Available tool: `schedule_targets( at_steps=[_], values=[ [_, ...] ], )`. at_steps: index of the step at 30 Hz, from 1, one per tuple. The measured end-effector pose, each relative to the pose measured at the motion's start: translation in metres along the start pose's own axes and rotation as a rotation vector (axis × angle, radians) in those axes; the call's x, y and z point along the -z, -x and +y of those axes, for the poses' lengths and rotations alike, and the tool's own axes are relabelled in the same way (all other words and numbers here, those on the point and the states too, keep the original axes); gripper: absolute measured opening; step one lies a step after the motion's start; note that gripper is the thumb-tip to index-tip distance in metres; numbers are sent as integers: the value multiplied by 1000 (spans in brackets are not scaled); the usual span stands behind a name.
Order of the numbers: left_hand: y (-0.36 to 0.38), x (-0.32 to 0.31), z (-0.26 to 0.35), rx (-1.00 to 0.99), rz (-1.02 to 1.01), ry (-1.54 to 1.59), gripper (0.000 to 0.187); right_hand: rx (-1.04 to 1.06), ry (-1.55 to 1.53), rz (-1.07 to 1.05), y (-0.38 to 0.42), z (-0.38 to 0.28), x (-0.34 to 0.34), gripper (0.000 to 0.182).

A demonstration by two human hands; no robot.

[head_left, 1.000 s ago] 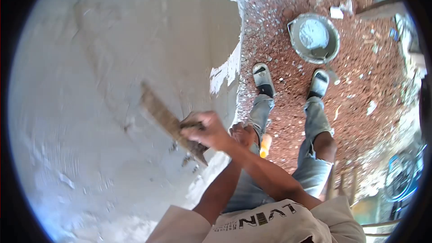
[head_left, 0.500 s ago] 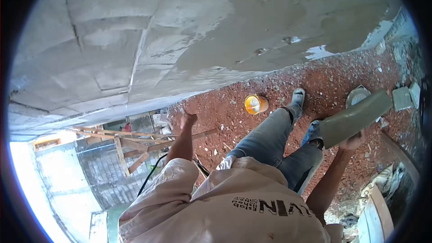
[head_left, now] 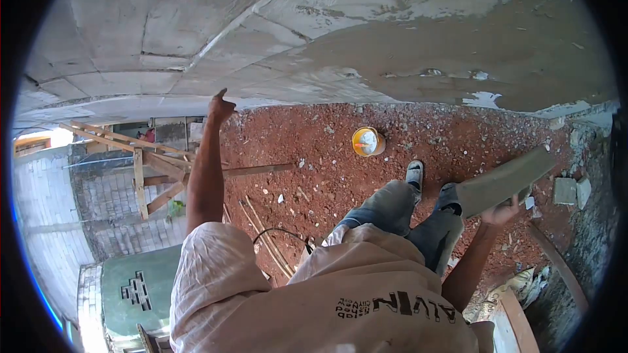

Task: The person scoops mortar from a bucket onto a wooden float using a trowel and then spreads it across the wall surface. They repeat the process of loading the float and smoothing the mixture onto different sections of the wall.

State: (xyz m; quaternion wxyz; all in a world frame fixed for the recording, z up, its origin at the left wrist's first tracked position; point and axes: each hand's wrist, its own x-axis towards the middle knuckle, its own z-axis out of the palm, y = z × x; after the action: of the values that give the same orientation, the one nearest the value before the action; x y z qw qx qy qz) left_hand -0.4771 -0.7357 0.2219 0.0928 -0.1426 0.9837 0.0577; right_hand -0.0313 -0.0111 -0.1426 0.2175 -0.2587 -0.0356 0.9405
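My left hand (head_left: 222, 106) is stretched out towards the plastered wall (head_left: 432, 46), its fingertips close to the wall's lower part. A finger and the thumb stand apart, with nothing held. Low on the other side, my right hand (head_left: 502, 213) grips the edge of a long, flat plastering board (head_left: 504, 182), grey-brown on its upper face. The board slants beside my lower leg, and some of my fingers are hidden behind it. A darker, wet-looking layer covers the wall's right part; paler, rougher patches lie to the left.
A yellow bucket (head_left: 369, 142) with whitish contents stands on the red, stony ground (head_left: 314, 137) near the wall. Wooden beams (head_left: 157, 170) cross at the left, and thin poles (head_left: 268, 238) lie behind me. Broken blocks (head_left: 565, 191) and a curved plank (head_left: 559, 265) are at the right.
My left arm has reached up towards the wall. My right hand keeps hold of the plastering board, which has shifted slightly left and down in view. The camera view has turned.
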Motion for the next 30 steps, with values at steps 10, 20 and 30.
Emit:
schedule_targets(
  at_steps=[10, 20, 30],
  values=[
    [104, -445, 21, -115, -737, 221, 64, 178, 104, 142, 87, 72, -79, 45],
    [145, -439, 97, -337, -634, 390, 47, 330, 41, 77, 133, 77, -133, 49],
    [99, -219, 210, -173, 187, 876, 55, 140, 120, 160, 84, 85, -159, 54]
  ],
)
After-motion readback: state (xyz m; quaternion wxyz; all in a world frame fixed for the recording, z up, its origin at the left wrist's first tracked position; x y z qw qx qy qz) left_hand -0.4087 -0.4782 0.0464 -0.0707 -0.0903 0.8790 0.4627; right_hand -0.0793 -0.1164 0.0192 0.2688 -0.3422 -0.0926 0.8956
